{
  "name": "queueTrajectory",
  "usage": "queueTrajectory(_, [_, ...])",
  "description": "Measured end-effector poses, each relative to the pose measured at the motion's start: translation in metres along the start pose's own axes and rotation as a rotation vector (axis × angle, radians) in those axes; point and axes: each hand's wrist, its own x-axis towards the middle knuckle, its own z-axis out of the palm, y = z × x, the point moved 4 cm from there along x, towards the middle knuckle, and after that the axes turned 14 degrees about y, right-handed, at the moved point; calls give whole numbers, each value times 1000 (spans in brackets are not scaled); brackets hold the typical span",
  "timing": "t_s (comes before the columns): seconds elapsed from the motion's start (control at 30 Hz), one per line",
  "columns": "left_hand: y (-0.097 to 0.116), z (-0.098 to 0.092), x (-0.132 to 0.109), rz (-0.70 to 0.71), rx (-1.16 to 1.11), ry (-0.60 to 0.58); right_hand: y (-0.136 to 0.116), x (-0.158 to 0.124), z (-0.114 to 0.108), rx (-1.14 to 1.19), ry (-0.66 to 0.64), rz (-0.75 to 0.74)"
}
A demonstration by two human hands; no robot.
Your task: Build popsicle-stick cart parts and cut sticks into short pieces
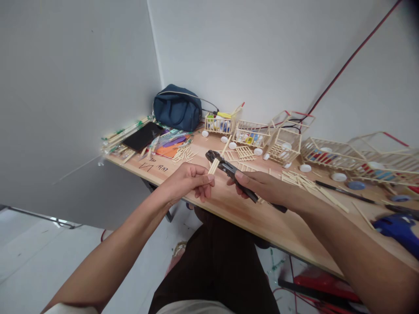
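Pinched in my left hand [193, 179] are a few thin wooden sticks [214, 166], pointing up and away from me over the table's front part. My right hand [257, 185] is wrapped round the handles of dark pliers [225, 165]. The jaws of the pliers lie across the sticks, just beyond my left fingertips. One stick reaches past the jaws toward the back. Whether the jaws bite into the wood I cannot tell. Flat stick grids [245, 153] lie on the table behind the pliers.
Small carts built of sticks [284, 141], with white round wheels, line the back of the wooden table [183, 171]. At left are a blue bag [178, 108], a black tablet-like slab [143, 136] and short sticks [183, 153]. Loose sticks [299, 181], a pen [345, 192] and a blue tool [397, 229] lie right.
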Motion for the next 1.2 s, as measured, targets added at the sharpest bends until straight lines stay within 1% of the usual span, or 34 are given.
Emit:
queueTrajectory(0.17, [-3, -3, -2, -36, 3, 5, 3, 2, 4, 90, -47, 5])
queueTrajectory(0.3, [-5, -5, -3, -43, 10, 13, 6, 5, 5, 105, -72, 15])
queueTrajectory(0.6, [-6, -6, -3, -49, 36, 24, 11, 7, 8, 55, -26, 21])
queueTrajectory(0.77, [-7, -7, -3, -29, 77, 52, 7, 7, 11, 7, -9, 26])
queueTrajectory(0.97, [-12, -11, -4, -45, 111, 74, 0, 6, 15, -89, -16, 30])
queueTrajectory(1.2, [-24, -16, -7, -72, 120, 95, -15, 6, 22, -247, -16, 69])
